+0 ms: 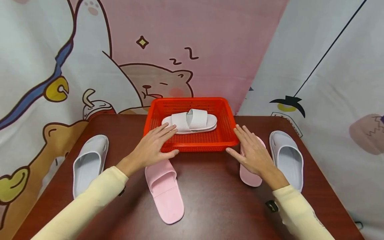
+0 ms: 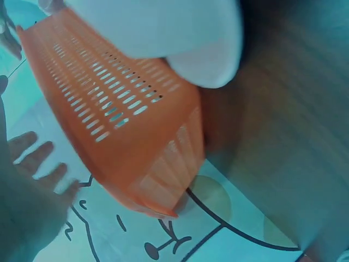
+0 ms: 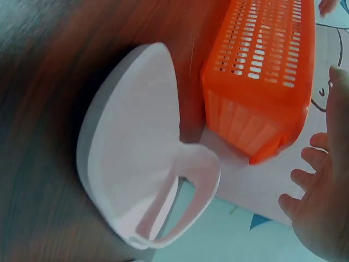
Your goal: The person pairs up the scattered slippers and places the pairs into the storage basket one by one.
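A red plastic basket (image 1: 192,146) stands at the table's far edge, holding a pair of white slippers (image 1: 198,120) that lie lengthwise inside. My left hand (image 1: 153,143) hovers by the basket's left front corner, fingers straight and palm facing down and inward, holding nothing. Below it lies a pink slipper (image 1: 168,200), its toe partly hidden by that hand. At the basket's right side is my right hand (image 1: 253,153), fingers extended and nothing in its grasp. Underneath it sits a second pink slipper (image 3: 136,131), mostly covered in the head view.
A grey clog (image 1: 90,163) rests near the table's left edge, and another grey clog (image 1: 286,156) near the right edge. The brown table (image 1: 216,206) backs onto a printed cloth curtain (image 1: 222,50), which also hangs along both sides.
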Motion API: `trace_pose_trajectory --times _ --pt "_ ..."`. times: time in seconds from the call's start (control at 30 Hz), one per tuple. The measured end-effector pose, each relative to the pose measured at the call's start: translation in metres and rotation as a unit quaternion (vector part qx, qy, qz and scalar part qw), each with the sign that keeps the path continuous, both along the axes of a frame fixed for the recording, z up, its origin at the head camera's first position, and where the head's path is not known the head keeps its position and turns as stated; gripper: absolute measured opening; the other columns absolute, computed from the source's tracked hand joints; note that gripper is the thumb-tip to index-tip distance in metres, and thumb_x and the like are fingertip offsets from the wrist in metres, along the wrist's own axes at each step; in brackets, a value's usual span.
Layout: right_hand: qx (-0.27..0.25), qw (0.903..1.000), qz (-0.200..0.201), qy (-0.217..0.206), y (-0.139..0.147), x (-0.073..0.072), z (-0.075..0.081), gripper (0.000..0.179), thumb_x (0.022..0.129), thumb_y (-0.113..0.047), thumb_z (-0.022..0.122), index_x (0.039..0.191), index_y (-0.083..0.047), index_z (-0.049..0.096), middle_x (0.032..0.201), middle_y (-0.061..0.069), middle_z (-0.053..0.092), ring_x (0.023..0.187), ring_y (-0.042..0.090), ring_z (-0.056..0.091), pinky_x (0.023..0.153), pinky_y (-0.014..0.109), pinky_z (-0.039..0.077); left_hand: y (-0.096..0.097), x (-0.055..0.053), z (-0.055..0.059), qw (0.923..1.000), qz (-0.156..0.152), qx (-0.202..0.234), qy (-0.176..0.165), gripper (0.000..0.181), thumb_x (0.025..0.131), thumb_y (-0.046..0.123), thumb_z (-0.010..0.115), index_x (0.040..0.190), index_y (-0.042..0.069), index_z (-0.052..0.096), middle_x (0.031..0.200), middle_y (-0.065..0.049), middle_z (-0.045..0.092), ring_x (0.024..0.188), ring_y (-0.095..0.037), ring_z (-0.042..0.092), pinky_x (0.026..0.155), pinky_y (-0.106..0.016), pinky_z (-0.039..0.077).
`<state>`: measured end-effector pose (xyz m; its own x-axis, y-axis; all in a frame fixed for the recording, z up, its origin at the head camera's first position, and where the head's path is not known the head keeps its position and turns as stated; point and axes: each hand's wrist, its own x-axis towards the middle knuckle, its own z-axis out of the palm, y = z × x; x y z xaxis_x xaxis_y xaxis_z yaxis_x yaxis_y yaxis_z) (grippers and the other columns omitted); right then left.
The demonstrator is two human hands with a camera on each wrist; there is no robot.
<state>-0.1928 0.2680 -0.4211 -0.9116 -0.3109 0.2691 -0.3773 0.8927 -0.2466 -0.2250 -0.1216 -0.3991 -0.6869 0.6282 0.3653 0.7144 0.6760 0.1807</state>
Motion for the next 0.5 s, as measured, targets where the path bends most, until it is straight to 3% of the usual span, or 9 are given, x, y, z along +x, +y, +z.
trace_pose_trajectory --times 0.23,0.37,0.5 --pt "-0.027 0.9992 -0.012 -0.026 0.020 0.002 -0.001 0.089 0.095 -0.059 0.057 0.161 -0.007 0.027 0.166 0.011 0.024 0.152 0.031 0.016 0.119 0.052 0.015 -0.021 0.022 -0.013 0.9921 -0.086 0.057 0.072 0.058 0.089 0.029 0.070 0.141 0.004 0.059 0.144 -0.010 0.057 0.136 -0.029 0.048 0.112 -0.043 0.037" --pt "-0.029 0.9985 -0.008 -0.046 0.032 0.005 -0.004 0.090 0.094 -0.059 0.060 0.161 -0.008 0.028 0.164 0.013 0.027 0.151 0.034 0.021 0.118 0.056 0.019 -0.033 0.035 -0.020 0.9849 -0.139 0.044 0.093 0.053 0.086 0.018 0.069 0.135 0.001 0.063 0.137 -0.010 0.062 0.127 -0.028 0.055 0.107 -0.042 0.042" --pt "-0.006 0.9986 0.018 -0.048 0.043 0.006 -0.008 0.086 0.093 -0.057 0.063 0.157 -0.004 0.037 0.161 0.016 0.034 0.147 0.039 0.028 0.116 0.057 0.022 -0.047 0.046 -0.030 0.9811 -0.170 0.025 0.089 0.056 0.076 0.009 0.071 0.131 0.000 0.066 0.133 -0.011 0.065 0.121 -0.027 0.059 0.100 -0.042 0.048"
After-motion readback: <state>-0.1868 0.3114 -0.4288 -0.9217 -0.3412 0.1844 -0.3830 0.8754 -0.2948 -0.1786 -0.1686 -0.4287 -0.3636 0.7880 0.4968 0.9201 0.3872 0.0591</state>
